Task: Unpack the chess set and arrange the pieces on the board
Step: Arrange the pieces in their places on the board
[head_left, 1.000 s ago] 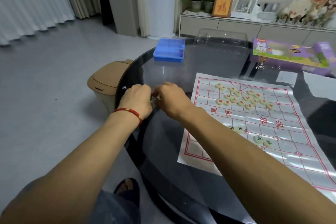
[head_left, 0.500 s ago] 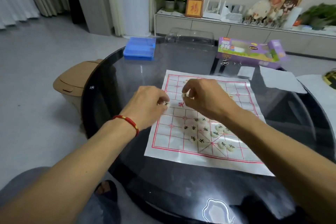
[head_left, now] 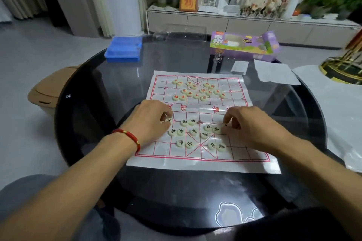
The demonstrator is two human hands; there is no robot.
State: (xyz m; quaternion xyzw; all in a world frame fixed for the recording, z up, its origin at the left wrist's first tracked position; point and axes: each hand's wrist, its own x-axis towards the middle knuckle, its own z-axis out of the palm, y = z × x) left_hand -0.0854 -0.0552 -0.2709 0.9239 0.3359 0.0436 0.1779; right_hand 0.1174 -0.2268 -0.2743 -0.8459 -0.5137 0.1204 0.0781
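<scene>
A white sheet board [head_left: 252,154] with red grid lines lies on the dark round glass table [head_left: 176,191]. Several pale round pieces with red characters [head_left: 197,91] are bunched on its far half. Several with black characters [head_left: 195,135] are scattered on its near half. My left hand [head_left: 150,121], with a red cord at the wrist, pinches a black-marked piece [head_left: 166,121] at the left of the near half. My right hand [head_left: 246,123] pinches another black-marked piece [head_left: 225,124] at the right of that group.
A blue plastic case [head_left: 124,49], a clear lid [head_left: 179,31] and a purple game box [head_left: 244,45] stand at the table's far side. Paper slips [head_left: 274,72] lie right of the board. A tan bin [head_left: 47,88] stands on the floor to the left.
The view swung from the table's left edge to over the board. Both hands moved apart from each other and came down onto the near half, each with a piece in its fingers.
</scene>
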